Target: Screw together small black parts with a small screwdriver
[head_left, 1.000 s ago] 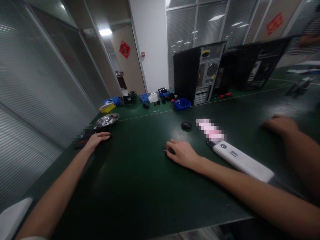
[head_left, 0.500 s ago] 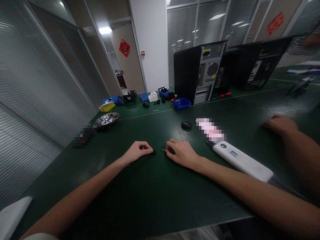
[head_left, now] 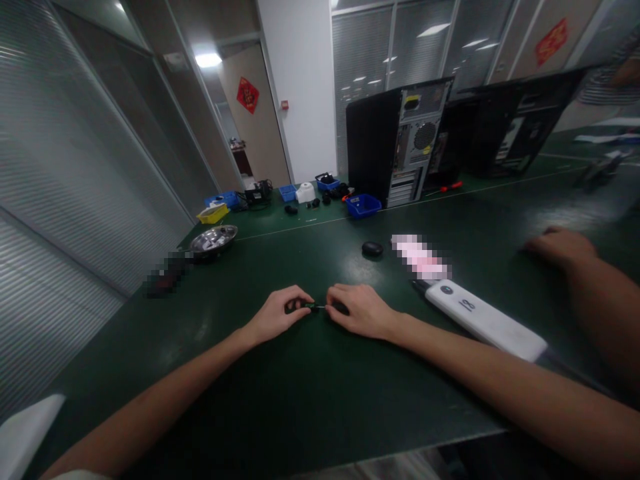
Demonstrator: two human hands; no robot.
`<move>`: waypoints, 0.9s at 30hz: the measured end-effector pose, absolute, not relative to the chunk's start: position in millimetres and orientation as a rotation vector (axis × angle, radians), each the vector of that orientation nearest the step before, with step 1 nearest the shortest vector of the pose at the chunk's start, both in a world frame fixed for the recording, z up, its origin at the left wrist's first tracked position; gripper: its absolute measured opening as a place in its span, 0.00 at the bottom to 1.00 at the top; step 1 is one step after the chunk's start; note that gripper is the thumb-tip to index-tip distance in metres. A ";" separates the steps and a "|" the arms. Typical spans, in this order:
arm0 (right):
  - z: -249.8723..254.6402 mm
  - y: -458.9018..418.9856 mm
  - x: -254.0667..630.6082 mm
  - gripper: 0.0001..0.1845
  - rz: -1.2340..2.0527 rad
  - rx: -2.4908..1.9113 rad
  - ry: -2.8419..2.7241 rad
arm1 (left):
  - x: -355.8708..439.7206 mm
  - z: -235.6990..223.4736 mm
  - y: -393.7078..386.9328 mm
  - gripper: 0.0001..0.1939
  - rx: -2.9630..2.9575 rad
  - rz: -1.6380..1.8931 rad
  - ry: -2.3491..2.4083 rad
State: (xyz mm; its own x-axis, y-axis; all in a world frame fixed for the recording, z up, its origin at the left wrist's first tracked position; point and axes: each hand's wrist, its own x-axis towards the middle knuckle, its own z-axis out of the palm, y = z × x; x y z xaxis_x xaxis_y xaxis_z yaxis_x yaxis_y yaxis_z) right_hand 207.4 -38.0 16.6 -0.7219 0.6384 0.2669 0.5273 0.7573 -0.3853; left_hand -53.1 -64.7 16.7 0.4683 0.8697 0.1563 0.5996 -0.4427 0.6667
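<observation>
My left hand (head_left: 280,312) rests low over the green table, its thumb and fingers pinched on a small dark object with a greenish tint (head_left: 311,307). Facing it, my right hand (head_left: 361,311) is closed on a thin, pale, metal-looking piece (head_left: 322,307), whose other end meets the dark object. The rest of that piece is hidden by the fingers, and both are too small to name exactly. Beyond my right hand lies a black computer mouse (head_left: 372,249).
A white power bank marked 18 (head_left: 487,319) lies beside my right forearm. Another person's hand (head_left: 563,247) rests at the right. Further back are a blue bin (head_left: 363,206), a computer tower (head_left: 373,147) and a metal bowl (head_left: 214,241) of small parts.
The gap between my hands has closed: the dark object in my left hand and the thin piece in my right now meet. More of the dark object shows.
</observation>
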 end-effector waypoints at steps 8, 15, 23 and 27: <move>16.1 -38.2 206.6 0.09 0.421 -0.870 -2.569 | -54.9 15.8 -66.3 0.11 2.210 0.762 1.092; 19.3 -40.3 205.8 0.09 0.451 -0.829 -2.571 | -53.3 16.1 -66.7 0.10 2.246 0.799 1.051; 22.6 -42.2 205.0 0.10 0.392 -0.833 -2.660 | -52.9 12.0 -66.2 0.11 2.311 0.807 1.048; 23.2 -42.7 204.8 0.10 0.411 -0.846 -2.647 | -53.2 14.6 -67.7 0.12 2.321 0.762 1.043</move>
